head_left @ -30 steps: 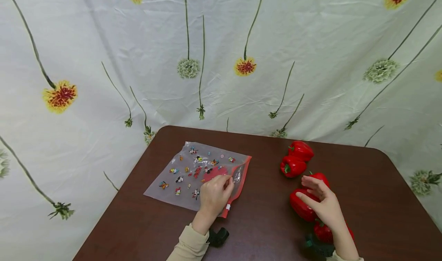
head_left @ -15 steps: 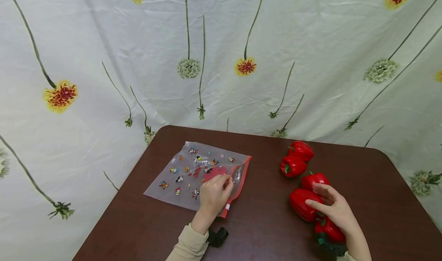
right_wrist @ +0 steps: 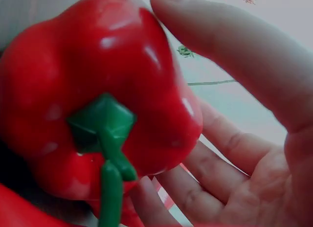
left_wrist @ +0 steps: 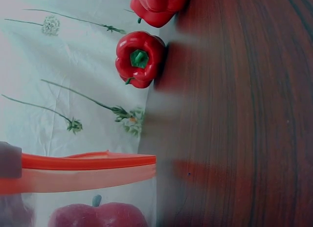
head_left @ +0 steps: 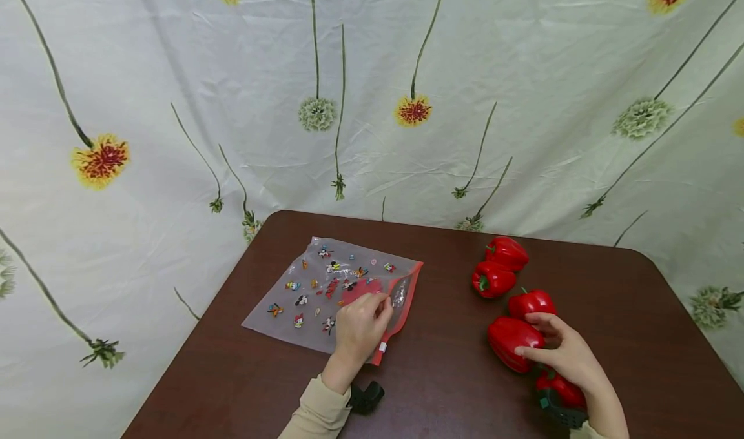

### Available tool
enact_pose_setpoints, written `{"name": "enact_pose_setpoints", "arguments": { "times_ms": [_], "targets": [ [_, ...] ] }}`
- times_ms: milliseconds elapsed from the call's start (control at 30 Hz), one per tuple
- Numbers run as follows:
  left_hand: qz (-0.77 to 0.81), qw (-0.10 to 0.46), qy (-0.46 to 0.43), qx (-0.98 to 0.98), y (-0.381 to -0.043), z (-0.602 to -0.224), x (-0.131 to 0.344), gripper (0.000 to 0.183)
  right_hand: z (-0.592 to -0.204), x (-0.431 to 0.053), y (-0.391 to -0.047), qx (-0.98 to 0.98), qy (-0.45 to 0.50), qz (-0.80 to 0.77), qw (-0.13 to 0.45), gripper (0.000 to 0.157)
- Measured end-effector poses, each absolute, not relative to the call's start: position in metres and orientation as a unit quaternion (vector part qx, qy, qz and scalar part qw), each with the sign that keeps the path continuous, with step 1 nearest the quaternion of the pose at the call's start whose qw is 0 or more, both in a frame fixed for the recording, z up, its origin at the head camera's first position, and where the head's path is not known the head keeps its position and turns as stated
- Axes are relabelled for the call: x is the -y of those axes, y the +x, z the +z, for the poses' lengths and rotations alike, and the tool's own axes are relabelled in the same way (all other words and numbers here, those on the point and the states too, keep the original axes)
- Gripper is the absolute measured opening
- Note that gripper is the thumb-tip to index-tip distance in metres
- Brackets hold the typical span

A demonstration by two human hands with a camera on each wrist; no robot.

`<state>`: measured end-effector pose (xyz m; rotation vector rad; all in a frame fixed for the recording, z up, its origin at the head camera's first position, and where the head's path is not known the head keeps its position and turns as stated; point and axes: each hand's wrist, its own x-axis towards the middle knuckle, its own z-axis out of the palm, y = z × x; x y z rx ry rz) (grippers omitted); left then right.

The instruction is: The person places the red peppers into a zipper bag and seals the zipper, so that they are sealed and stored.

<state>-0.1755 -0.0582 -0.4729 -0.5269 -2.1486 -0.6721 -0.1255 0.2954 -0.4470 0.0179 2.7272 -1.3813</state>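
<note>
Nearest, lower right: a low pepper (head_left: 561, 385). We see the right hand (head_left: 569, 356), fingers apart, astride a long pepper (head_left: 510, 343); grip, we cannot tell. The left hand (head_left: 361, 323) has its fingers pinching the bag (head_left: 314, 300), left of centre. Farther on the desk (head_left: 442, 374), three more peppers (head_left: 494, 280); behind, flowered cloth (head_left: 372, 51).

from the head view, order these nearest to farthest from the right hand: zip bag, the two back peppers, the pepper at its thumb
1. Pepper at the thumb: just left of the right hand.
2. Two back peppers: farther back and left; too close to rank against each other.
3. Zip bag: far left, across bare table.
</note>
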Motion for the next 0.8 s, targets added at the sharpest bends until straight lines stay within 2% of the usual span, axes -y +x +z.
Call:
{"name": "enact_pose_setpoints", "arguments": {
  "times_ms": [367,800],
  "targets": [
    [-0.266,0.405,-0.206,0.850,-0.176,-0.473,0.059,0.009,-0.445,-0.294,-0.128,-0.897,0.008,-0.436,0.067,0.067],
    [-0.268,0.411,-0.210,0.846,-0.176,-0.472,0.059,0.008,-0.441,-0.283,-0.125,-0.898,-0.008,-0.441,0.002,0.062]
  ]
}}
